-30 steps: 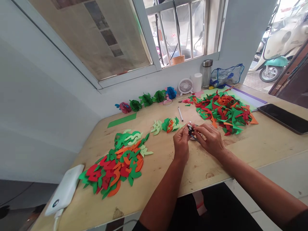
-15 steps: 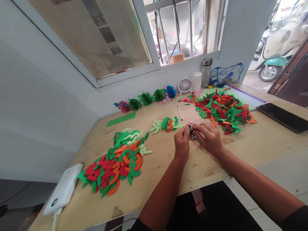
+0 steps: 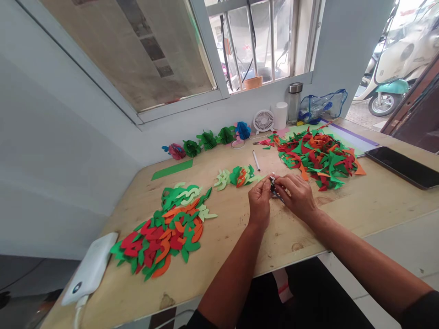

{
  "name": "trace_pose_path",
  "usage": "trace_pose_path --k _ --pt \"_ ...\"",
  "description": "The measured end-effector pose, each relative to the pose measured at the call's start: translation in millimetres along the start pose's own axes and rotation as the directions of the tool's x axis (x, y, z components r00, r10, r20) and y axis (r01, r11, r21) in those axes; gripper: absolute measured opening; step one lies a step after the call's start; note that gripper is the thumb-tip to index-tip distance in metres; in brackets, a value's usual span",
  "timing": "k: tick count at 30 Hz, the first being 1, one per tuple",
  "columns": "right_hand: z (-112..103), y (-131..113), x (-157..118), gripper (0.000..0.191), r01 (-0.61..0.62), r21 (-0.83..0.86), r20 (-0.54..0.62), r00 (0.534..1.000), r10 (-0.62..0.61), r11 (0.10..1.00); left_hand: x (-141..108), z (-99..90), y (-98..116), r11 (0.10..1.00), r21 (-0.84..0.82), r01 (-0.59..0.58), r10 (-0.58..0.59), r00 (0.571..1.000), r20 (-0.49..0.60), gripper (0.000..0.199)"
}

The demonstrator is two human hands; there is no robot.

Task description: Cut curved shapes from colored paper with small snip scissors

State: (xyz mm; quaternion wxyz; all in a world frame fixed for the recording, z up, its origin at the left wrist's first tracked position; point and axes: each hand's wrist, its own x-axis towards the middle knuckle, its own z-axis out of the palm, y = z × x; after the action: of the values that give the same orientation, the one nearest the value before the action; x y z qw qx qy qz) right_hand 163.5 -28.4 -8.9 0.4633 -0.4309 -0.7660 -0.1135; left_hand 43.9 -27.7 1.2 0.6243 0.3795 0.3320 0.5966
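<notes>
My left hand (image 3: 259,203) and my right hand (image 3: 299,195) meet over the table, fingers closed in a pinch. Between their fingertips is a small black-and-white object (image 3: 273,183); its kind is too small to make out. A dark thin part sticks out below it, near my right fingers, which partly hide it. Just left of my hands lies a layered green and orange paper piece (image 3: 242,176), beside pale green paper cutouts (image 3: 223,179). A white pen (image 3: 256,161) rests beyond my hands.
A heap of curved paper cutouts (image 3: 164,233) covers the left of the table; paper scraps (image 3: 318,157) pile up at right by a phone (image 3: 404,167). Paper flowers (image 3: 207,140), a small fan (image 3: 264,121) and a glass bottle (image 3: 294,104) line the wall. A white power bank (image 3: 91,269) sits front left.
</notes>
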Motion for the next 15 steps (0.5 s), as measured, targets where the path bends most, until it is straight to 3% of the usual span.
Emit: trace_pose_path --k 15 --pt "0.0 -0.6 -0.6 0.006 -0.031 0.083 -0.008 0.999 0.031 0.996 0.8 -0.4 -0.5 1.000 -0.003 0.002 -0.002 1.000 -0.012 0.037"
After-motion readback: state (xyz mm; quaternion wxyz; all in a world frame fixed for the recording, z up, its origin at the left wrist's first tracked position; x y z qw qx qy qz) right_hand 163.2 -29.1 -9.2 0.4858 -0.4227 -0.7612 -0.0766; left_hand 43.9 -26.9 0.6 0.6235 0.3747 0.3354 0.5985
